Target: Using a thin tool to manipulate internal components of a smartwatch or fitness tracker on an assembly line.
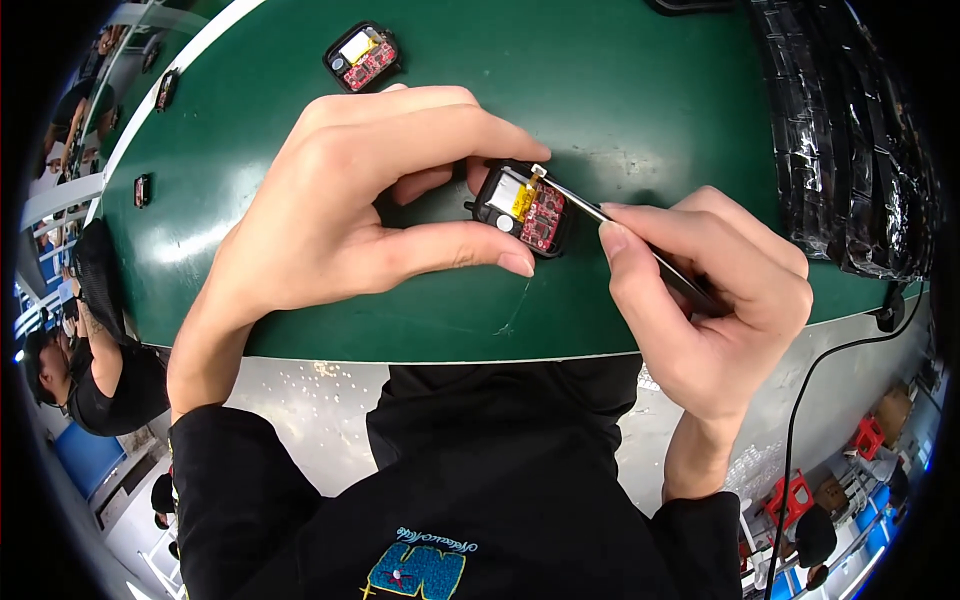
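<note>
In my left hand (370, 200) is a small black device housing (490, 212), gripped between the thumb and fingers. Its open face shows a red circuit board (543, 217), a silver battery with yellow tape (508, 198) and a round silver part (505, 223). My right hand (715, 280) holds metal tweezers (585, 203) in a pinch. Their tips reach the top edge of the housing, at a small white connector (538, 171) on a yellow strip. Whether the tips grip the connector I cannot tell.
A similar open housing (362, 58) lies farther back on the green table (620, 60). Two small devices lie along the left side. Black plastic-wrapped trays (850, 140) stack at the right. A person (95, 370) sits at the left, and a black cable (800, 400) hangs at the right.
</note>
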Demonstrator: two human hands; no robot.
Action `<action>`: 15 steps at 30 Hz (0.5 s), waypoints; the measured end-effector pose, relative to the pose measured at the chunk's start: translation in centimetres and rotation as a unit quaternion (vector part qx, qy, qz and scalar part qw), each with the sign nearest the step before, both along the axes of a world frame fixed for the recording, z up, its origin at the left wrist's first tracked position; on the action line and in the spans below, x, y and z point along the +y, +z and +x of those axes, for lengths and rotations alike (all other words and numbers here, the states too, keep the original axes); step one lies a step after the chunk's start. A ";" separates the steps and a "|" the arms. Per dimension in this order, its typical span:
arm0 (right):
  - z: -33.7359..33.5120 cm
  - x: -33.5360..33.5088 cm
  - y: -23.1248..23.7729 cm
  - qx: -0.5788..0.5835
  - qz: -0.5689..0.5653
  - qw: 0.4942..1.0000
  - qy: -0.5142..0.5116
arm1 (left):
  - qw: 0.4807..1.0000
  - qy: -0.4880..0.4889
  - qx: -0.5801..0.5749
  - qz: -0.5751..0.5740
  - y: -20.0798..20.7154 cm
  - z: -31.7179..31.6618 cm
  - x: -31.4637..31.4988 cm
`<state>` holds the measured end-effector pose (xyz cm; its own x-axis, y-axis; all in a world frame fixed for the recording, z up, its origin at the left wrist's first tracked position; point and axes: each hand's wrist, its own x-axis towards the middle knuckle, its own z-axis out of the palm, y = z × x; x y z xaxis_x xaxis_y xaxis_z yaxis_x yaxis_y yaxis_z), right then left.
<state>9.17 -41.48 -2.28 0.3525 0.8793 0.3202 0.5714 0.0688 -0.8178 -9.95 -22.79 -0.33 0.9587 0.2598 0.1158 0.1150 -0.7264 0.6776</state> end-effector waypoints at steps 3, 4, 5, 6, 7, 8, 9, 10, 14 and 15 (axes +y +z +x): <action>-0.3 -0.1 -0.1 -0.021 0.019 0.999 -0.019 | 0.999 0.030 -0.002 -0.018 0.1 0.1 -0.2; -0.3 -0.1 -0.3 -0.020 0.019 0.999 -0.019 | 1.000 0.027 0.005 -0.007 0.2 0.1 -0.2; -0.4 0.0 -0.6 -0.041 0.037 0.998 -0.017 | 1.000 0.025 0.012 0.004 0.3 0.1 -0.2; -0.5 0.1 -0.7 -0.063 0.054 0.996 -0.015 | 1.000 0.025 0.011 0.002 0.4 0.1 -0.2; -0.4 0.2 -0.8 -0.064 0.052 0.996 -0.015 | 1.000 0.028 0.010 0.002 0.5 0.1 -0.3; -0.3 0.3 -0.9 -0.073 0.064 0.995 -0.008 | 0.999 0.030 0.010 0.002 0.5 0.1 -0.3; -0.2 0.3 -1.0 -0.081 0.075 0.994 0.000 | 0.999 0.031 0.009 0.000 0.4 0.1 -0.3; -0.3 0.3 -1.0 -0.082 0.073 0.994 0.001 | 1.000 0.028 0.004 0.001 0.3 0.1 -0.2; -0.5 0.4 -1.1 -0.088 0.067 0.994 0.001 | 1.000 0.023 0.006 -0.002 0.2 0.0 0.0; -0.6 0.5 -1.0 -0.091 0.070 0.993 0.001 | 1.000 0.023 0.006 -0.002 0.1 0.0 0.1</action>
